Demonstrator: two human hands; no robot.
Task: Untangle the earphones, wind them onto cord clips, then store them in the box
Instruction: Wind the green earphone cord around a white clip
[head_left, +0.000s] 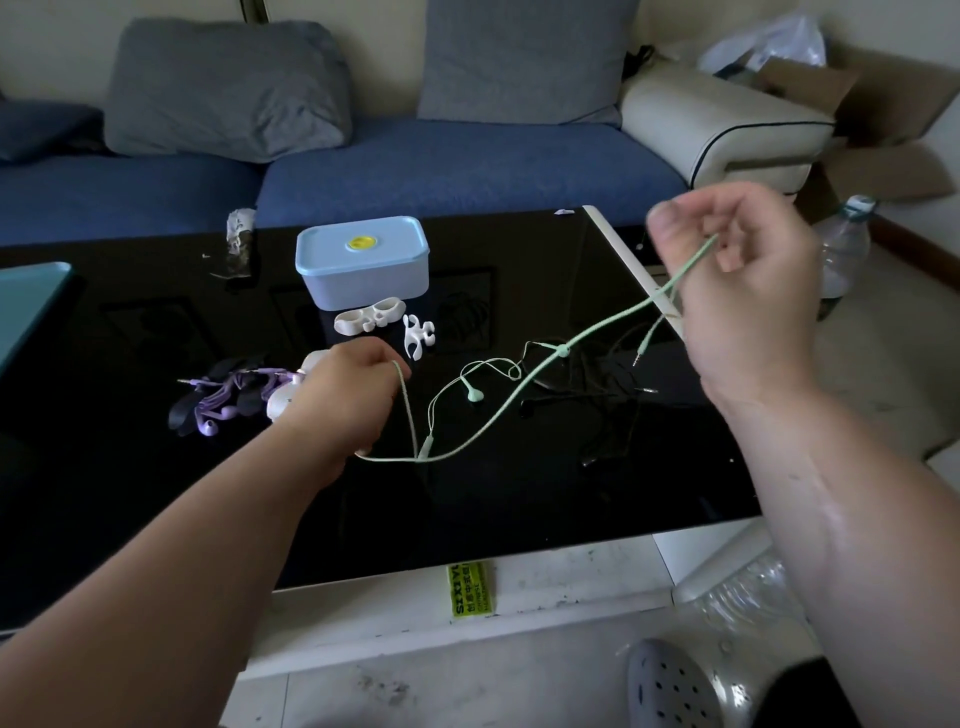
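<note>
While green earphones (562, 351) trail over the bench (156, 493), left hand (348, 389) fingers curl round one cord end | right hand (743, 291) fingers pinch the raised cord | box (363, 270) lidded.

table: glossy black glass-topped coffee table (156, 493), white base below front edge
sofa: blue fabric sofa (467, 171), just behind table's far edge
cushions: rumpled grey fabric cushion (223, 88) and upright grey fabric cushion (524, 57), on sofa behind table
armrest: cream padded armrest with dark piping (722, 124), beyond table's far right corner
box: open brown cardboard carton (893, 119), right of table, past armrest
bottle: clear plastic water bottle (844, 249), floor, just right of table
wrapper: crumpled white-and-dark wrapper (240, 244), on table, far edge
label: yellow-green printed label (470, 590), on base below table's front edge
shoe: grey perforated rubber clog (670, 686), floor in front of table
</note>
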